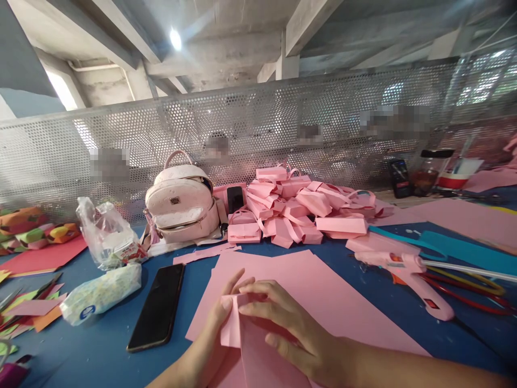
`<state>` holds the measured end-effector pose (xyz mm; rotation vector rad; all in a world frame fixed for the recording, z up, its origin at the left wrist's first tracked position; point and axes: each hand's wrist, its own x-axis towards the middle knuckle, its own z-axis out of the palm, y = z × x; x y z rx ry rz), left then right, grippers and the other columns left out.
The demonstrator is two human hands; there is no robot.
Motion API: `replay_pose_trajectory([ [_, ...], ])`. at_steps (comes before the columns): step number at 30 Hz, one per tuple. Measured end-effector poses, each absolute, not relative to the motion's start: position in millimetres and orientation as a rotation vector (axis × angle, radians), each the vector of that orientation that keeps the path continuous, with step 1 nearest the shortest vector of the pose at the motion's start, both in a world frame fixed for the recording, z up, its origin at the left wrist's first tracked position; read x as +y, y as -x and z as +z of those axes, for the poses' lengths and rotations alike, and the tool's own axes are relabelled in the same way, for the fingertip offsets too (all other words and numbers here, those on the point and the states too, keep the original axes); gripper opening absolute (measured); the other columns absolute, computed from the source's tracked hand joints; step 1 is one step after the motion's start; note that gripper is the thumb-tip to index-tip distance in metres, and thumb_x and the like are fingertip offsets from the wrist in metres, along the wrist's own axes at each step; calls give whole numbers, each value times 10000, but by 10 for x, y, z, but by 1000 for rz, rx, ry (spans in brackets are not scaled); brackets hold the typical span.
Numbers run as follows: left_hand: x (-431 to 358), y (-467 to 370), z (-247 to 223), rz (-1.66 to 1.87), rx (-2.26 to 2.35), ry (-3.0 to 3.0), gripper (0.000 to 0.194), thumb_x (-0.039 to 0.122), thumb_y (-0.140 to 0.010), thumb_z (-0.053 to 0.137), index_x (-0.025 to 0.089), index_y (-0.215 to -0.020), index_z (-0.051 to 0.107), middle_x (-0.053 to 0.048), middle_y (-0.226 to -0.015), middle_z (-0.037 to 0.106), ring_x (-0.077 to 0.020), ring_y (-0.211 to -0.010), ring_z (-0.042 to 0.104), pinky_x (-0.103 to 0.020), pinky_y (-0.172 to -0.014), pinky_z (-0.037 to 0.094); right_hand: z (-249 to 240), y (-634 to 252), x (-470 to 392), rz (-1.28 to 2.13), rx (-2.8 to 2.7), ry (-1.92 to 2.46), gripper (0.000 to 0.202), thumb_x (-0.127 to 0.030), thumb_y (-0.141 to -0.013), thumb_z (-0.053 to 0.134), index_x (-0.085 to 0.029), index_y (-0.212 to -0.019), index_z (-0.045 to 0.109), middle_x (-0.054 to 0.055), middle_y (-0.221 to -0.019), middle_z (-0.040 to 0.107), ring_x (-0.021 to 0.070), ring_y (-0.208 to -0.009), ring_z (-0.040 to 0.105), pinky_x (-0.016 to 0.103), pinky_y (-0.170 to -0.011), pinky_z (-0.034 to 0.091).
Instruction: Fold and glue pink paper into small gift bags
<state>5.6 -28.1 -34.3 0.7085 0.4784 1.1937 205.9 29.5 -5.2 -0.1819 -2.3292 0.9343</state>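
A piece of pink paper, folded into a box-like shape with a narrow end flap [231, 328], stands low in front of me. My left hand [216, 318] grips its left side, the thumb pressed on the flap near the top and the fingers behind. Over the top and right side bends my right hand [293, 320], its fingertips on the upper fold and its thumb lower on the right face. Flat pink sheets [299, 269] lie beneath and behind both hands.
Behind the sheets rises a pile of small pink paper bags [299, 207], beside a pale backpack [181, 199]. A black phone [156, 307] and tissue pack [103, 293] lie left. To the right rests a pink glue gun [416, 280]. A perforated metal screen [242, 118] stands behind.
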Motion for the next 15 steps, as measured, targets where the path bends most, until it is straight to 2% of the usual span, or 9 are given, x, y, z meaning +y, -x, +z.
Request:
replay_pose_trajectory([
  [15, -267, -35, -373, 1196, 475, -721, 628, 534, -944, 561, 318, -1514, 406, -87, -1610, 335, -376, -1483, 290, -539, -1197, 225, -69, -2071, 292, 931, -2321, 196, 442, -300, -1028, 442, -356, -1467, 451, 71, -1470, 429, 225, -1380, 375, 449, -1158, 328],
])
